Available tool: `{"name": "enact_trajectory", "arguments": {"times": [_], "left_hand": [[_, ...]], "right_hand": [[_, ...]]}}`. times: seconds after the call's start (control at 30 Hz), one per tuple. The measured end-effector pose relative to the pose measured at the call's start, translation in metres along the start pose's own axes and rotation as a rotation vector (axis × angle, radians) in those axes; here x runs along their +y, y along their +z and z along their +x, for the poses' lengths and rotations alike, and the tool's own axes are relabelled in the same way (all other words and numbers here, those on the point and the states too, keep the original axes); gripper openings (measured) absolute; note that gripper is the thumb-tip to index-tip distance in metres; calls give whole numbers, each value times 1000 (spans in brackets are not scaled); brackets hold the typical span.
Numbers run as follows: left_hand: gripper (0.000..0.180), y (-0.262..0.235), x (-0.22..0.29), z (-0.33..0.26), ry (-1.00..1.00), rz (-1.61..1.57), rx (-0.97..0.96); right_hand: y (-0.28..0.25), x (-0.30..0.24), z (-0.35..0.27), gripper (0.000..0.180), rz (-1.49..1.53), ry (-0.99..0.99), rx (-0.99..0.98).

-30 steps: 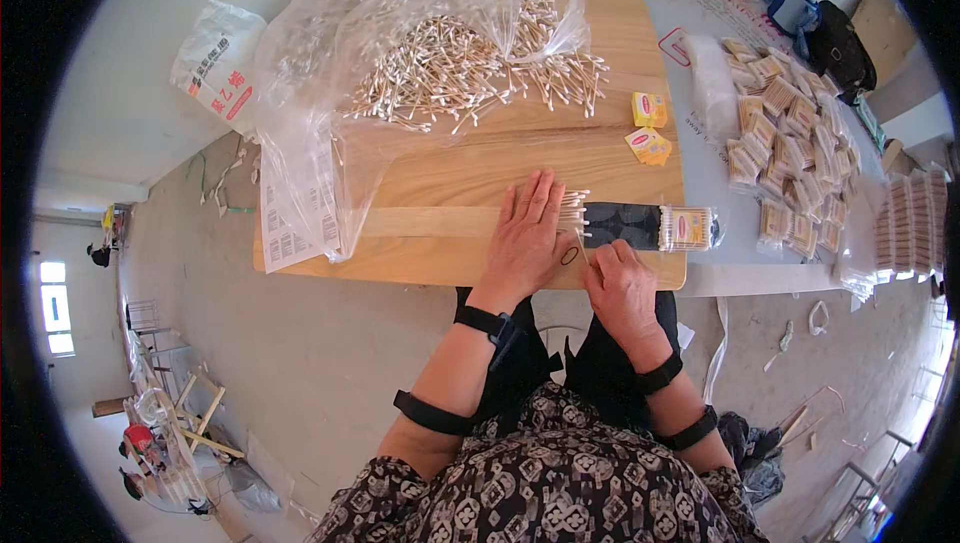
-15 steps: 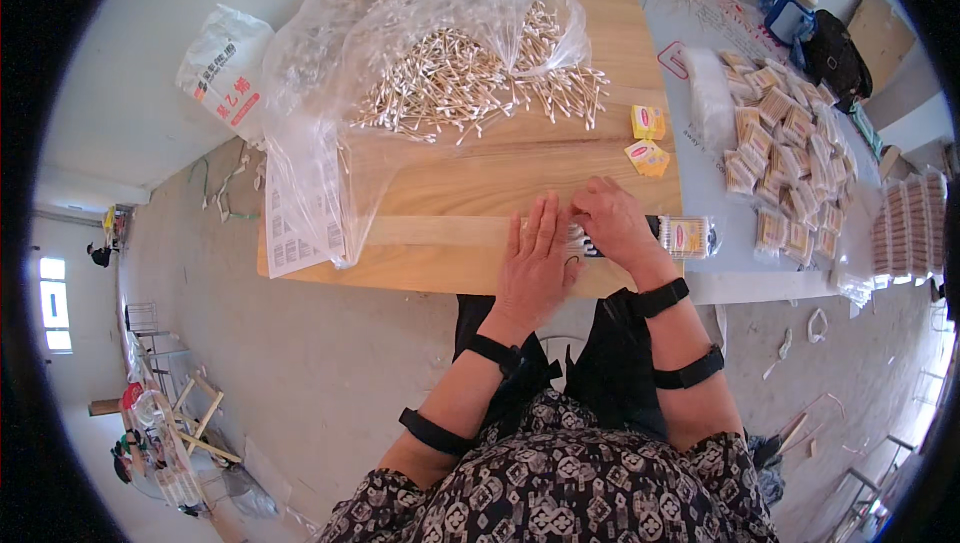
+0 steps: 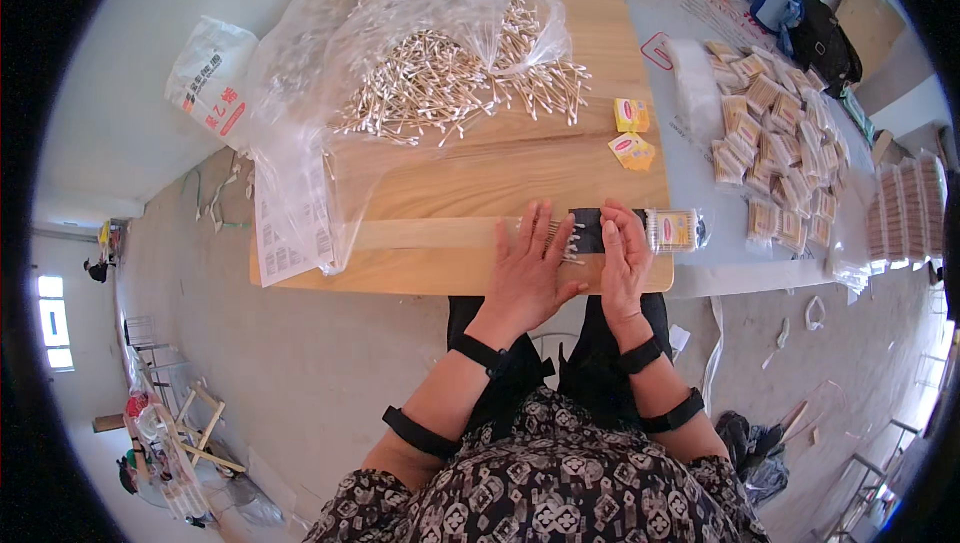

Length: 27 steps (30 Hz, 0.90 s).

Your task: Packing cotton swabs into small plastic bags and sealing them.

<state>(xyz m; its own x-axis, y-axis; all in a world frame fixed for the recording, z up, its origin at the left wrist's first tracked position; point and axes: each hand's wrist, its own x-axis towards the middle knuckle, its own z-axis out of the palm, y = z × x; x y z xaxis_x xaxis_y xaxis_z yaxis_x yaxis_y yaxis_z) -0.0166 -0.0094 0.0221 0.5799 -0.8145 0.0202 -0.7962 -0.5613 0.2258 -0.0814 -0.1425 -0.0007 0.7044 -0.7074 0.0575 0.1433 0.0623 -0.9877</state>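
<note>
While the cotton swabs (image 3: 574, 243) lie near the table's (image 3: 440, 179) front edge, L hand (image 3: 527, 261) rests flat over them from 9 o'clock, fingers spread, prob. to keep them lined up. R hand (image 3: 625, 261), at 3 o'clock, is loosely bent by the black patch (image 3: 588, 230); can't tell if it grips anything. Filled pack (image 3: 676, 231) sits beyond, also 3. Yellow cards (image 3: 630, 116) at 1 & loose swab pile (image 3: 430, 85) at 11, presumably w/in easy reach.

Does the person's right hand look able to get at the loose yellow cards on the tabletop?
Probably yes: the yellow cards lie beyond the right hand, near the table's right edge, and only bare wooden tabletop shows between them.
</note>
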Motion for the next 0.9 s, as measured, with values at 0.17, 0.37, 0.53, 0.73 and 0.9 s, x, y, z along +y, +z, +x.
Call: {"name": "enact_trajectory", "arguments": {"times": [0.17,0.37,0.53,0.73,0.9], "left_hand": [[80,4,-6,30,-29,41,53],[65,15,-21,30,-199,-634,404],[58,10,-21,37,-350,-982,492],[57,15,-8,40,-232,-1214,484],[29,-8,-21,31,-73,-418,424]], "right_hand": [[17,2,-1,25,57,-23,44],[24,5,3,36,-32,-48,93],[36,11,9,39,-72,-46,65],[31,12,29,45,199,109,87],[15,15,33,41,247,25,93]]}}
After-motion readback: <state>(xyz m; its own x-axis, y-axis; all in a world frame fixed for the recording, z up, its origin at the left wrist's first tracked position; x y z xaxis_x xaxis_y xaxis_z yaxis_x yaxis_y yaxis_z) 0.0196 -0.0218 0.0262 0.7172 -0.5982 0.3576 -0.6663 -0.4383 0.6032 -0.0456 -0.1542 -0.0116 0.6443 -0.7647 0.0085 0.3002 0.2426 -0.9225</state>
